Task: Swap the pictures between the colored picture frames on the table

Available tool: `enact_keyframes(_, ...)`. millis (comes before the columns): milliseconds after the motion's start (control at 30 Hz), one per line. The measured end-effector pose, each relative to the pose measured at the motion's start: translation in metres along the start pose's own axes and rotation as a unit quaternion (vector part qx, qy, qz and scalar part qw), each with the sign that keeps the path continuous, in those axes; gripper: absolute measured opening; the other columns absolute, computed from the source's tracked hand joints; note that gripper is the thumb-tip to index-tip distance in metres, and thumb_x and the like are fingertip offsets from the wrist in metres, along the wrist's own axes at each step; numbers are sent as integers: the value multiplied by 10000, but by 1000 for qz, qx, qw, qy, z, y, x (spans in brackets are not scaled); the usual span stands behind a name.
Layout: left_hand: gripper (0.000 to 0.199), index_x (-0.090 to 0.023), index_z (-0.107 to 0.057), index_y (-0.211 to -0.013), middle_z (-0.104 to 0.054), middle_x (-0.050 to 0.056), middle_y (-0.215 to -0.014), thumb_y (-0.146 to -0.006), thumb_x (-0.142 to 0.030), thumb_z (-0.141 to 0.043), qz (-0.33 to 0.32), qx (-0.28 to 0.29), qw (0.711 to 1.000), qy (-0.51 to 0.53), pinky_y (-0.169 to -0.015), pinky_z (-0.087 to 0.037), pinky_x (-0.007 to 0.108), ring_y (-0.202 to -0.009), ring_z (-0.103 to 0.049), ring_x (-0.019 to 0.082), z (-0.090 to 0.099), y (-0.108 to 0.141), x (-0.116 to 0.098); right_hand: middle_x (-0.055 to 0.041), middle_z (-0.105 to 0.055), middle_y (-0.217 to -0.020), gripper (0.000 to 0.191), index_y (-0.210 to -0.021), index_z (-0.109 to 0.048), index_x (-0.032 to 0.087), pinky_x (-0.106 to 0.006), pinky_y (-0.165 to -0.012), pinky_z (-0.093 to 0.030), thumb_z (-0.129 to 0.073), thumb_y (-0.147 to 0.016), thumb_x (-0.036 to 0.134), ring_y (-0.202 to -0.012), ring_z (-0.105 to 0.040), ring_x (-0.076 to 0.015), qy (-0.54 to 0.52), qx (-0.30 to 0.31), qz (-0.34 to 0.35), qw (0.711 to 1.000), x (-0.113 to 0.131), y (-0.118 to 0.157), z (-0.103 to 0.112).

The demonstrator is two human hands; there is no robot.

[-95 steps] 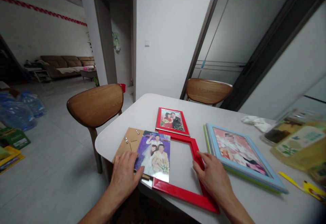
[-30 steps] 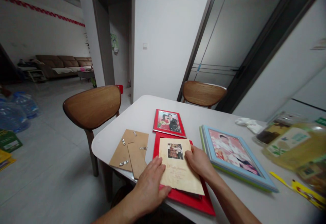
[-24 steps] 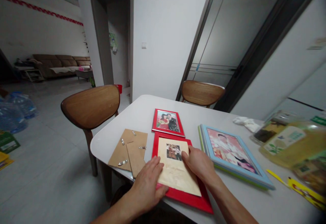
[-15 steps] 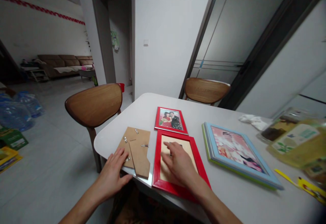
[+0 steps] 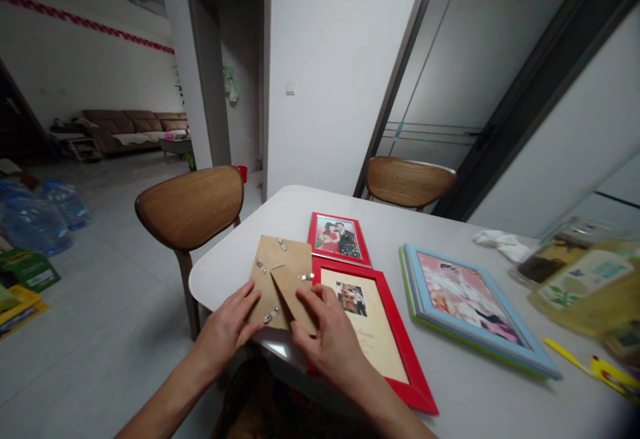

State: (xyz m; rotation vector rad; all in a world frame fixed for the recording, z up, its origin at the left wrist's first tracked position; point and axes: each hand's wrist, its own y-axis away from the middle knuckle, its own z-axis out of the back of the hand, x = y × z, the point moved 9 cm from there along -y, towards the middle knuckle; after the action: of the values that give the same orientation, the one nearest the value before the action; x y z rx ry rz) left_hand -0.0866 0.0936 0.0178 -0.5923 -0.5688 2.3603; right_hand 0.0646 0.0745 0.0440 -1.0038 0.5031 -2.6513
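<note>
My left hand [image 5: 227, 324] grips a brown picture frame backing board [image 5: 270, 252] by its near left edge, thumb at the bottom. My right hand [image 5: 327, 332] pinches the board's stand leg [image 5: 293, 289] and right side; its fingertips lie close to a metal clip. Several such clips sit around the board's face, which looks slightly lifted. Under and beside my right hand lies a red picture frame [image 5: 395, 326], with a cream insert [image 5: 370, 339] and a small photo [image 5: 351, 298] in it. Beyond it is a smaller red frame [image 5: 340, 238] with a picture of a couple.
Blue and green picture frames [image 5: 475, 299] are stacked on the right of the white table [image 5: 280, 216]. Behind them are a crumpled white tissue [image 5: 500, 244], a yellow bottle [image 5: 585, 286] and a yellow tool [image 5: 613, 372]. Wooden chairs [image 5: 193, 206] stand at the left and far sides.
My right hand has moved left from the red frame's insert onto the backing board. The board has shifted up and right, and both hands now hold it. The red frame's small photo is uncovered.
</note>
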Motion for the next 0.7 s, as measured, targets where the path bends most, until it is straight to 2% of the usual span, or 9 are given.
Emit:
enact_keyframes(100,412,-145,-436,-1154,-482,147,-1197,-789,-325,-496,-58,-59,996,20,-881,-437,361,-1091,-467,225,10,-11,-42,-92,-475,-1021,372,-1023,-534,178,-358,-828,-415,-504,-659,247,-951,-480,-197,28,-27,-1,999,-4,12,40)
enact_keyframes(167,419,-128,-438,-1143,-504,157,-1169,-788,-343,-495,-79,-70,994,39,-877,-444,351,-1079,-477,224,8,-18,-66,-92,-494,-1021,360,-1007,-555,189,-368,-814,-430,-499,-663,281,-948,-497,-203,56,-36,-13,998,-12,21,63)
enact_keyframes(233,431,-108,-450,-1120,-521,172,-1144,-773,-355,-515,-81,-51,994,54,-869,-450,353,-1059,-494,230,-6,-23,-85,-93,-514,-1015,355,-982,-582,194,-373,-805,-439,-497,-659,316,-938,-515,-209,85,-32,-31,995,-26,32,80)
enact_keyframes(300,454,-92,-467,-1093,-538,179,-1120,-737,-355,-565,-70,-2,996,62,-860,-456,358,-1035,-511,240,-29,-26,-100,-93,-536,-1000,353,-955,-607,198,-370,-798,-447,-492,-654,340,-919,-533,-212,106,-12,-59,993,-44,44,89)
enact_keyframes(367,482,-89,-481,-1075,-546,170,-1113,-688,-340,-622,-50,57,995,67,-855,-458,358,-1016,-521,245,-52,-26,-110,-93,-549,-997,358,-944,-622,202,-363,-800,-448,-488,-651,358,-917,-540,-213,120,17,-87,989,-63,55,91)
enact_keyframes(433,488,-107,-492,-1060,-558,141,-1104,-654,-322,-656,-32,99,992,74,-868,-443,362,-1009,-520,244,-67,-26,-117,-96,-550,-1007,372,-952,-624,197,-357,-818,-439,-483,-651,365,-936,-535,-215,129,41,-110,985,-79,64,91)
enact_keyframes(567,296,-169,-540,-948,-616,52,-986,-677,-247,-630,-7,138,986,89,-907,-391,377,-1002,-506,226,-74,-31,-119,-103,-538,-1036,386,-976,-614,175,-354,-845,-420,-461,-665,346,-969,-518,-212,147,52,-123,980,-95,69,84)
enact_keyframes(700,125,-171,-571,-844,-623,43,-925,-719,-176,-561,0,156,983,100,-905,-386,356,-1000,-501,209,-75,-38,-111,-106,-530,-1047,373,-976,-608,175,-360,-838,-423,-474,-661,323,-969,-514,-213,159,29,-86,983,-100,66,65)
